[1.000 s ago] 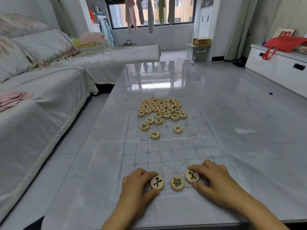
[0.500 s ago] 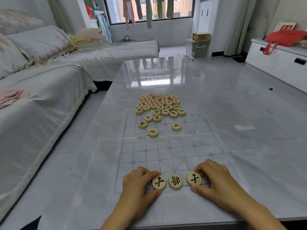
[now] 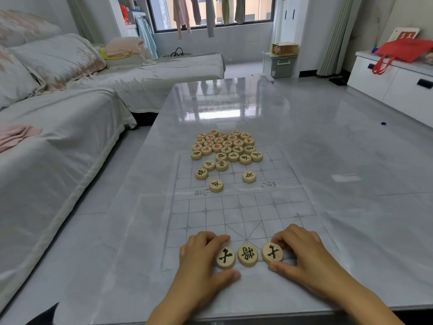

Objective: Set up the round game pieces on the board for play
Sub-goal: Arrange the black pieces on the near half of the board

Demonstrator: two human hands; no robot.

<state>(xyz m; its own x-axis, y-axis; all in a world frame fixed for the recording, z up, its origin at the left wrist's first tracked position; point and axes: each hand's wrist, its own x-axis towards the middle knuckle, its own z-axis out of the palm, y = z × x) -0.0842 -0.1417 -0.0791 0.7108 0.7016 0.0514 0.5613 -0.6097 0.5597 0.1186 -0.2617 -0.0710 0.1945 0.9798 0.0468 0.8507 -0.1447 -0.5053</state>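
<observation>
Left grip (image 3: 203, 261) pinches left piece (image 3: 225, 257) | right grip (image 3: 302, 256) pinches right piece (image 3: 272, 252) | middle piece (image 3: 247, 255) lies between them, on board (image 3: 257, 207) near row

Sofa (image 3: 58, 127) left w/ cushions (image 3: 56, 57); window (image 3: 210, 10) far, clothes hung; white cabinet (image 3: 393, 83) right; glossy grey table (image 3: 351, 160) near.

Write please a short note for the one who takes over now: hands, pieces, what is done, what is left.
Left hand pinches the left piece; right hand pinches the right piece.
The middle piece lies free between them, all three in the near row of the board.
Done: these three black pieces roughly set.
Left: the pile at the far end, red and black, and the loose pieces before it, all to be placed.
</observation>
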